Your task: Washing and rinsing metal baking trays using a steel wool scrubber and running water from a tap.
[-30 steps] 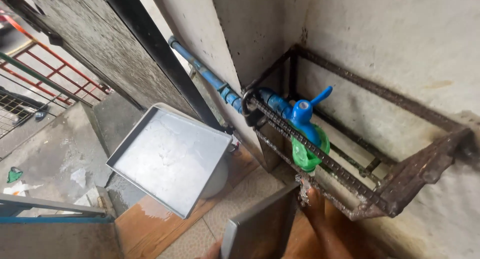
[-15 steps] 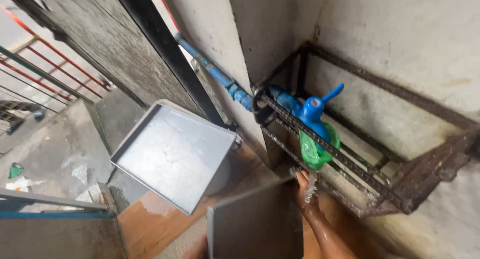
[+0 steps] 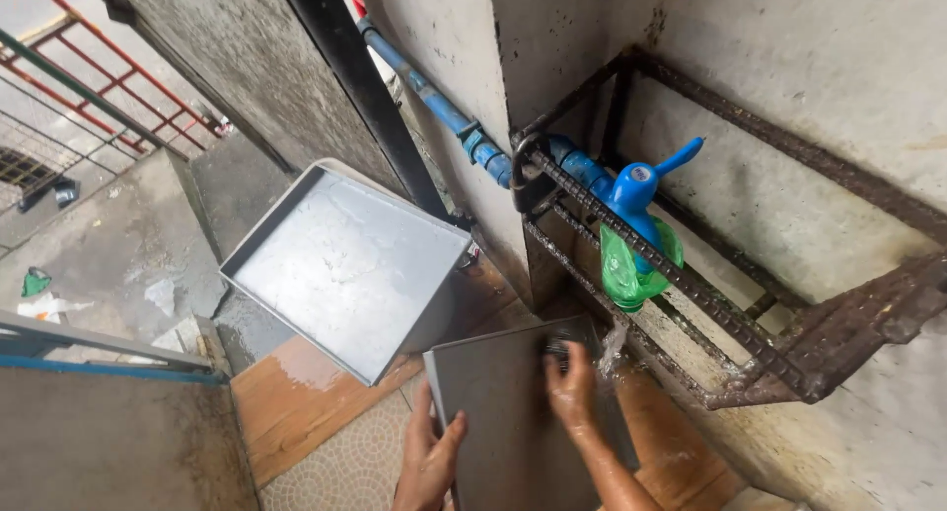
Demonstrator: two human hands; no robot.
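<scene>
My left hand (image 3: 427, 459) grips the left edge of a flat grey metal tray (image 3: 498, 402), held tilted under the tap. My right hand (image 3: 572, 385) presses on the tray's face, wet, with a small dark scrubber (image 3: 558, 348) at its fingertips. Water runs down from a blue plastic tap (image 3: 633, 187) with a green plastic bag (image 3: 625, 271) tied around its spout. The tap sits behind a rusty metal frame (image 3: 691, 284) fixed in the wall corner.
A second, larger metal tray (image 3: 340, 264) leans against the wall at left, wet inside. A blue pipe (image 3: 424, 87) and a black pipe (image 3: 355, 87) run up the wall. Wet brown tiles (image 3: 306, 402) lie below. A red railing (image 3: 109, 77) and concrete yard are far left.
The view has dipped and closed in. The held tray has risen toward the tap, and both hands now show on it, the right one rubbing its face under the water.
</scene>
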